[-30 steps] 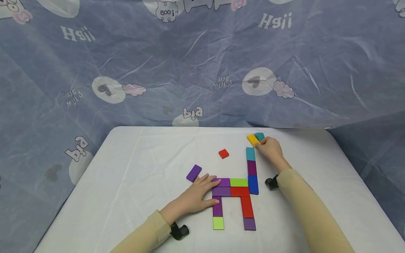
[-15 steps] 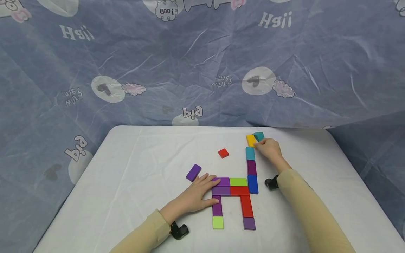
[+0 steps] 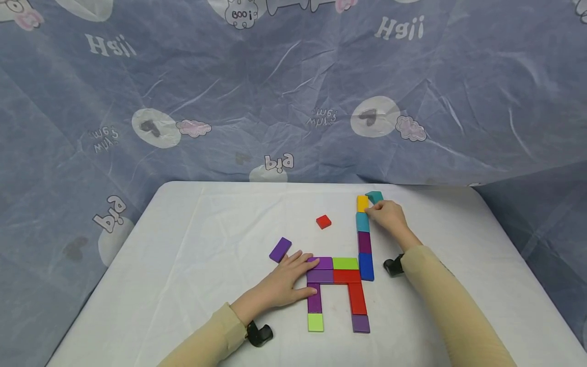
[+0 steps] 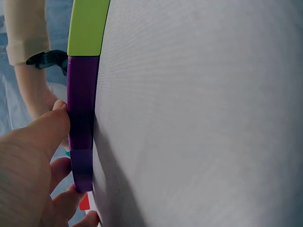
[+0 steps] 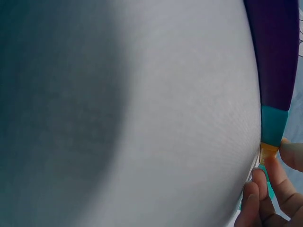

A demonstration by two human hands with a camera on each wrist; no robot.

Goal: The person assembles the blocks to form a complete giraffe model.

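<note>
My right hand (image 3: 389, 215) pinches the yellow block (image 3: 362, 203) by its right side, thumb and index finger on it in the right wrist view. That block sits at the far end of a column of a turquoise block (image 3: 362, 222), a dark purple block (image 3: 364, 242) and a blue block (image 3: 366, 266). My left hand (image 3: 278, 285) lies with fingers spread at the left edge of the joined blocks. Its fingertips touch the upper purple block (image 3: 324, 263), and the thumb rests against the purple leg block (image 4: 81, 90). A lime block (image 3: 315, 322) ends that leg.
A teal block (image 3: 376, 197) lies just beyond the right fingers. Loose on the white table (image 3: 220, 219) are a red block (image 3: 323, 221) and a purple block (image 3: 280, 250). Lime (image 3: 345, 263) and red blocks (image 3: 357, 298) form the shape's right side. A printed curtain (image 3: 275, 92) hangs behind.
The yellow block has turned from slanted to straight and come into line against the turquoise block, under the right hand's fingers. The left hand stays in place.
</note>
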